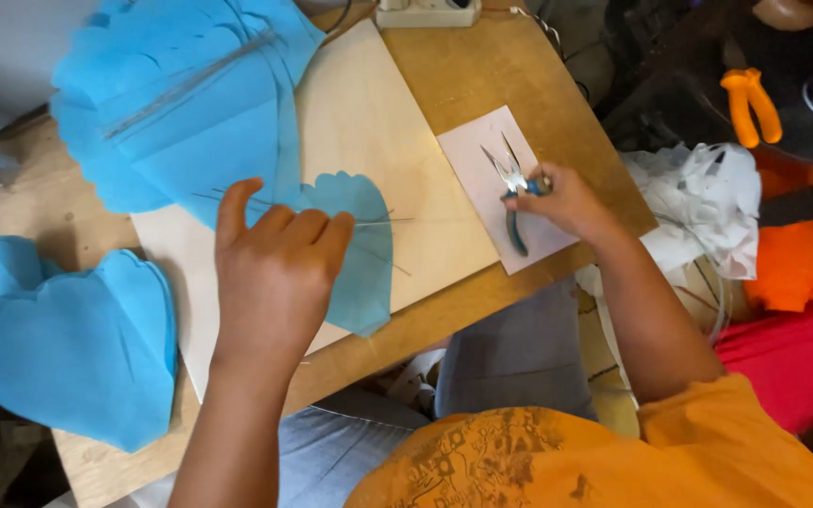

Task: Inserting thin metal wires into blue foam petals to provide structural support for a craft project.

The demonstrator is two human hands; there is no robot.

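My left hand [275, 268] rests on a small blue paper petal [359, 245] that lies on a pale board [369, 122], with thin wires [383, 222] lying across the petal by my fingertips. My right hand [571, 199] grips the blue handles of needle-nose pliers [512, 193]. The pliers lie on a white sheet of paper [482, 160], jaws open and pointing away from me.
A large blue paper petal stack [181, 103] with wires lies at the back left, and more blue petals [72, 343] hang over the near left of the wooden table [510, 66]. White crumpled paper [703, 198], orange paper [802, 254] and orange-handled pliers [750, 103] sit to the right.
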